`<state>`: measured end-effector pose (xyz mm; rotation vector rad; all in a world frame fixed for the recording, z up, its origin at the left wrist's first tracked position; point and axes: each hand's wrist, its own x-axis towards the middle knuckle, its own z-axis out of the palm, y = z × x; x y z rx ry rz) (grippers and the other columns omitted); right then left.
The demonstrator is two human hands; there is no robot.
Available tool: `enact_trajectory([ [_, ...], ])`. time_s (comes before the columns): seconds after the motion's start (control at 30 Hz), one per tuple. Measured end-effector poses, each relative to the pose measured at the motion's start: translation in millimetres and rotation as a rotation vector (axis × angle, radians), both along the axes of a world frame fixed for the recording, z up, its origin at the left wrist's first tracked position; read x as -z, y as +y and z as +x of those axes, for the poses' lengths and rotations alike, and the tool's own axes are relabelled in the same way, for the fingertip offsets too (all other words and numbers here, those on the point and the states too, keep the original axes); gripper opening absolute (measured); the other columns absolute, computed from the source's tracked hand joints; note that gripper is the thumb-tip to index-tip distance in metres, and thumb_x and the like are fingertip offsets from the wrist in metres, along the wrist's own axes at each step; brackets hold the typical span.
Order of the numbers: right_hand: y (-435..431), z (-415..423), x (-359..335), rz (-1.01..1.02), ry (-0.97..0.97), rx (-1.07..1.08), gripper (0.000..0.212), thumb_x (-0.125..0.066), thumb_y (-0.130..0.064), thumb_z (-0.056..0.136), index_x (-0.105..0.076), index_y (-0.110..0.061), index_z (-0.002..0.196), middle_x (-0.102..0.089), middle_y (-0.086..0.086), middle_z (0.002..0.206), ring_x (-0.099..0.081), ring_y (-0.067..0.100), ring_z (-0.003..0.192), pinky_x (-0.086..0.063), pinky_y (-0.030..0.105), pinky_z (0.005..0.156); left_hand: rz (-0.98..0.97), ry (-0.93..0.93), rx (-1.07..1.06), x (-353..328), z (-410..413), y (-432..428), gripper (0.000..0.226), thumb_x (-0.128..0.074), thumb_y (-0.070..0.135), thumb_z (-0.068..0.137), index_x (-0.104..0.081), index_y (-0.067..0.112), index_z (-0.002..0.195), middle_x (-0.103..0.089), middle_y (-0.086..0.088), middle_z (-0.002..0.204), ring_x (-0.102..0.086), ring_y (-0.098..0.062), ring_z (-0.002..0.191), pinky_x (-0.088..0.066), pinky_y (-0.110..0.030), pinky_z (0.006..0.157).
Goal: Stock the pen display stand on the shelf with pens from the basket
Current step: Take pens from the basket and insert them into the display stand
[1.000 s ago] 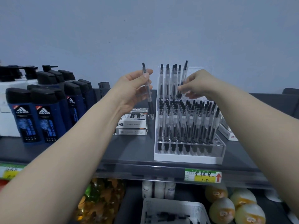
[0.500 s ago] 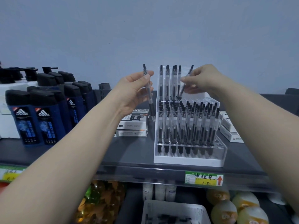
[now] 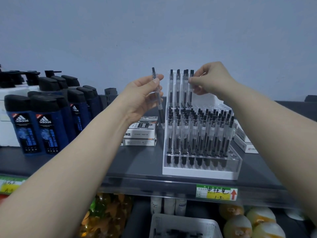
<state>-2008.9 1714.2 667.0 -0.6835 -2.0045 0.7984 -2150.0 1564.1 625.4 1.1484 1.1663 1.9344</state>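
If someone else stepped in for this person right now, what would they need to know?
Left hand: grips a spare pen upright beside the display stand.
Right hand: pinches a back-row pen standing in the stand.
Done: lower rows mostly filled, a few pens in the back row.
Left: seat both pens, then fill the empty holes from the basket below the shelf.

- Dark blue adidas bottles (image 3: pixel 25 124) with black caps stand in rows at left, before a plain grey wall (image 3: pixel 154 31).
- Black pump tops (image 3: pixel 10 79) rise behind them, far left.
- White cartons (image 3: pixel 139 134) lie stacked at centre, more white cartons (image 3: pixel 243 141) at right.
- A green-and-yellow price label (image 3: pixel 217 192) bears a red arrow.
- Below: amber bottles (image 3: pixel 106 210), small white bottles (image 3: pixel 169 203), round yellow items (image 3: pixel 237 225).
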Motion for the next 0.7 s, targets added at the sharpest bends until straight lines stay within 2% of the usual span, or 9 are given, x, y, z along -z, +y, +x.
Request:
enact_trajectory([
  [0.17,2,0,3,-0.002,0.003,-0.017,0.019,-0.073,-0.014,0.082,-0.057,-0.006,0.089,-0.069,0.021,0.083,-0.063,0.022,0.056,-0.056,0.028,0.053,0.001,0.001,0.004,0,0,1,0.014,-0.056,0.014,0.093,-0.066,0.014,0.102,-0.057,0.003,0.071,-0.058,-0.010,0.064,-0.053,-0.032,0.083],
  [0.3,0,13,-1,-0.018,0.021,-0.004,0.028,-0.073,-0.021,0.082,-0.060,-0.009,0.103,-0.064,0.017,0.094,-0.063,0.022,0.064,-0.058,0.030,0.059,0.038,0.007,-0.020,-6,1,-1,0.014,-0.057,0.014,0.092,-0.065,0.014,0.102,-0.063,0.005,0.068,-0.059,-0.010,0.065,-0.054,-0.026,0.072],
  [0.4,-17,23,-7,0.079,0.156,0.025,0.010,-0.066,-0.017,0.086,-0.063,-0.013,0.095,-0.063,0.009,0.084,-0.063,0.015,0.061,-0.054,0.029,0.059,0.082,0.035,-0.039,-16,3,-2,0.011,-0.057,0.015,0.091,-0.064,0.016,0.099,-0.068,0.005,0.068,-0.062,-0.009,0.068,-0.052,-0.024,0.071],
  [0.47,-37,23,-7,0.071,0.193,-0.078,0.004,-0.063,-0.014,0.088,-0.066,-0.010,0.088,-0.066,0.006,0.076,-0.061,0.011,0.059,-0.053,0.025,0.058,0.091,0.077,-0.043,-23,9,0,0.008,-0.058,0.017,0.091,-0.064,0.019,0.097,-0.071,0.006,0.073,-0.063,-0.008,0.072,-0.049,-0.026,0.078],
  [0.57,-62,22,-8,0.007,0.069,-0.270,0.015,-0.066,-0.019,0.087,-0.070,-0.005,0.092,-0.070,0.008,0.078,-0.062,0.012,0.062,-0.052,0.022,0.057,0.094,0.139,-0.032,-31,19,5,0.007,-0.059,0.019,0.091,-0.064,0.022,0.094,-0.071,0.008,0.076,-0.063,-0.005,0.072,-0.045,-0.027,0.081],
  [0.7,-63,27,-12,-0.084,0.009,-0.352,0.012,-0.066,-0.006,0.085,-0.069,0.000,0.095,-0.067,0.014,0.081,-0.059,0.011,0.056,-0.053,0.021,0.058,0.112,0.125,0.000,-36,29,8,0.007,-0.057,0.017,0.092,-0.064,0.021,0.093,-0.071,0.008,0.074,-0.065,-0.004,0.072,-0.042,-0.026,0.079],
])
